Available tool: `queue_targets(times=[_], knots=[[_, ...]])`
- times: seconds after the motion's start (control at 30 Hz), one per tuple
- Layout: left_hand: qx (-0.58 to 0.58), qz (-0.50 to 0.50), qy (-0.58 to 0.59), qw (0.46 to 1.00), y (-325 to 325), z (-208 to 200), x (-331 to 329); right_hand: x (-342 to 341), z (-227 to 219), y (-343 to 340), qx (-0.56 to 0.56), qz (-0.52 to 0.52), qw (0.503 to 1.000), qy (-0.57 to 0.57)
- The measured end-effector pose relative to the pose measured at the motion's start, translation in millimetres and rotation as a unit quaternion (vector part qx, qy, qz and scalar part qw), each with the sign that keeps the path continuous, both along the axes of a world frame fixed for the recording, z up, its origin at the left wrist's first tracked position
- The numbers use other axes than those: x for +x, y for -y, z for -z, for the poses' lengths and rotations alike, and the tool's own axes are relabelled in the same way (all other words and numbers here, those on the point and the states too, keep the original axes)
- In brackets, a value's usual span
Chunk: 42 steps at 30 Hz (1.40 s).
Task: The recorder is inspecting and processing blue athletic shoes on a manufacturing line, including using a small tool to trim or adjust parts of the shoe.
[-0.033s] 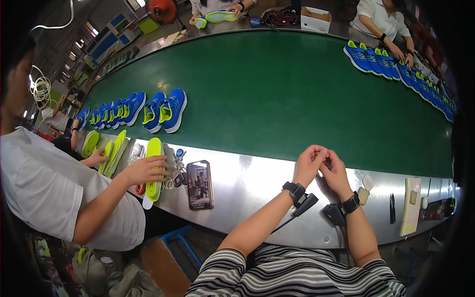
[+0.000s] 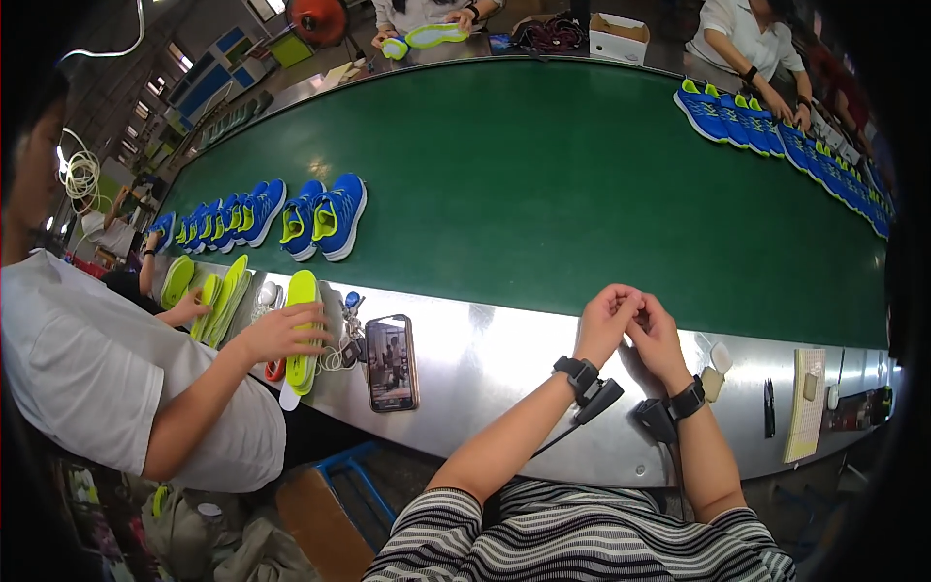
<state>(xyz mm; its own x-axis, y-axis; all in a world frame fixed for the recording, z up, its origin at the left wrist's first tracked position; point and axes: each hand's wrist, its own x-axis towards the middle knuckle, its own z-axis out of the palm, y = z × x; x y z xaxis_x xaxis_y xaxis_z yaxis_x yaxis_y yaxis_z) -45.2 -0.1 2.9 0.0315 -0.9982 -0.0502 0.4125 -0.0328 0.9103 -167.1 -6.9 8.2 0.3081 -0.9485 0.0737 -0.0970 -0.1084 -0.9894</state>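
Note:
My left hand (image 2: 610, 318) and my right hand (image 2: 655, 335) meet above the metal edge of the table, beside the green belt. The fingers of both are curled inward and pressed against each other, and no object shows between them. Each wrist wears a black band with a small dark device and a cable. Closest to my right wrist lie a round white item (image 2: 721, 358) and a small beige piece (image 2: 712, 384) on the metal. Left of my forearms, a phone (image 2: 392, 364) stands tilted with its screen lit.
Blue sneakers (image 2: 337, 217) line the belt (image 2: 504, 175) at left; more blue sneakers (image 2: 747, 126) run along the far right. At left a co-worker's hand (image 2: 286, 332) rests on yellow-green insoles (image 2: 303, 291). Black tweezers (image 2: 769, 409) and a yellowish pad (image 2: 803, 407) lie at right.
My two hands have kept their place and pose. The insoles held by the person across the belt have shifted very slightly.

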Motion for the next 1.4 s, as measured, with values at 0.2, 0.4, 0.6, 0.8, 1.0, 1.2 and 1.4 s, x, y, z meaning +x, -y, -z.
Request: queue_targets(times=[0.2,0.4,0.6,0.8,1.0,1.2,1.4], knots=[[0.002,-0.003,-0.001,1.0,1,0,3,4,-3,0,-0.005,-0.006,1.0,-0.007],[-0.001,-0.002,0.003,1.0,1,-2,4,5,-4,0,-0.005,-0.004,1.0,-0.007],[0.002,-0.001,-0.003,1.0,1,-2,8,9,-2,0,0.002,-0.003,1.0,0.004],[0.0,0.0,-0.007,1.0,1,-4,11,12,-9,-2,0.003,-0.004,1.0,-0.001],[0.007,0.002,-0.006,1.0,1,-2,15,17,-15,-3,0.007,0.001,1.0,-0.016],[0.0,0.0,-0.01,1.0,1,-4,17,19,-11,-2,0.0,-0.002,1.0,-0.014],[0.003,-0.002,-0.007,1.0,1,-3,22,24,-9,-1,-0.006,-0.003,1.0,-0.015]])
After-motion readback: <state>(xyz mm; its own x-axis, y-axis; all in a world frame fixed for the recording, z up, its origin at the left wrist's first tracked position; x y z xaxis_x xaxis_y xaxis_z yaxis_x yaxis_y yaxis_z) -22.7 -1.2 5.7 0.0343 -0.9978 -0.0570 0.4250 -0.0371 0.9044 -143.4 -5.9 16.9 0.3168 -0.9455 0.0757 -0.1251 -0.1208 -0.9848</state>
